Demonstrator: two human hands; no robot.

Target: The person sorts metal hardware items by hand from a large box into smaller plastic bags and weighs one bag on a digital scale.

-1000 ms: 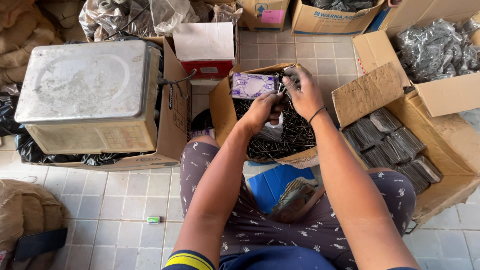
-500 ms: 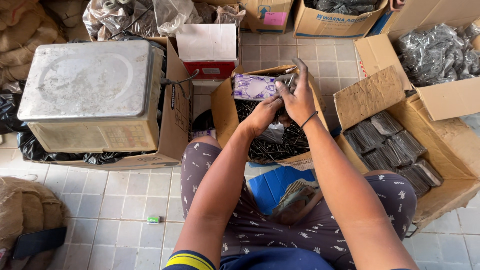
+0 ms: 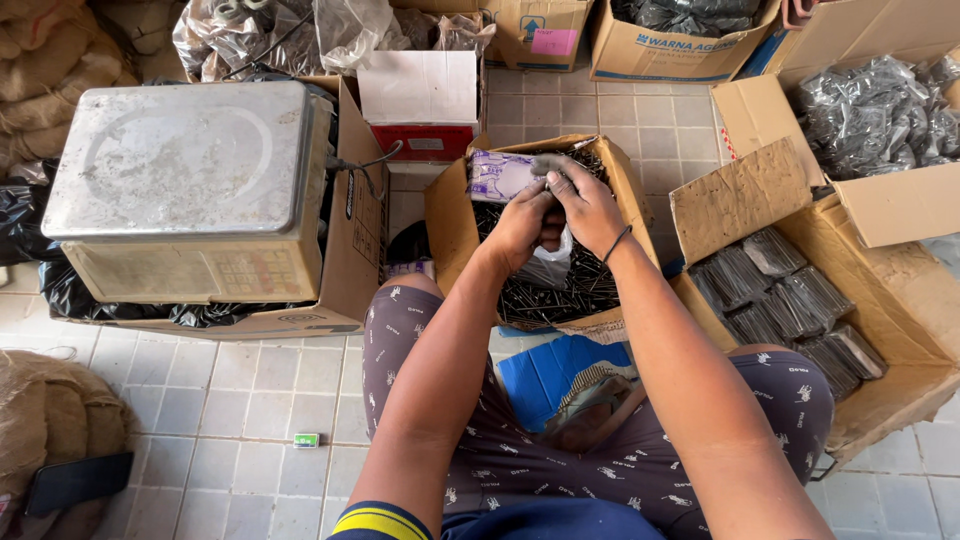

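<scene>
Over the box of nails (image 3: pixel 560 285), both hands are together, left hand (image 3: pixel 520 225) and right hand (image 3: pixel 585 200) clamped on a clear bag (image 3: pixel 552 262); looks like mid-filling, so next needs a steady grip, I'd guess.

Both hands meet over an open box (image 3: pixel 455 225) of dark nails (image 3: pixel 560 290). The left hand (image 3: pixel 520 225) and right hand (image 3: pixel 590 205) pinch a clear bag (image 3: pixel 552 268) that hangs just below the fingers (image 3: pixel 548 168). A purple packet (image 3: pixel 497 175) lies just left of the fingertips. A metal scale (image 3: pixel 185 185) sits well to their left; bundled nail packs (image 3: pixel 790 305) lie to their right.
</scene>
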